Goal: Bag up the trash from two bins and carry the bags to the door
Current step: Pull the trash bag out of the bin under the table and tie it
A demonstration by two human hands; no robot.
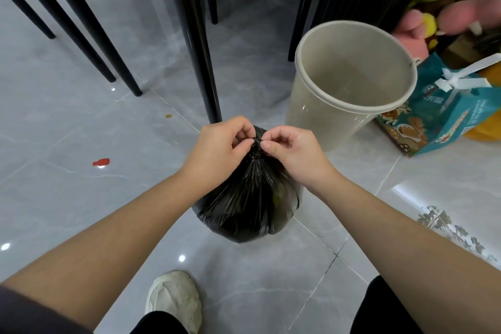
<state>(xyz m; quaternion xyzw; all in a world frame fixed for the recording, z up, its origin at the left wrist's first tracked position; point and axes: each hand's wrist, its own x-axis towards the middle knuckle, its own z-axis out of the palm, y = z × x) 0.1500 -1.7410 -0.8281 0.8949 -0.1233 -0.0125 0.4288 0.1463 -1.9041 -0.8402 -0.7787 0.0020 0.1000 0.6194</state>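
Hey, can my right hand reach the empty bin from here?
Probably yes. The bin stands just beyond the right hand with nothing between them, but that hand is pinching the knot of the black bag and must let go first.

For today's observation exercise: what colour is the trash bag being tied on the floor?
Glossy black; the trash bag shows best in the head view.
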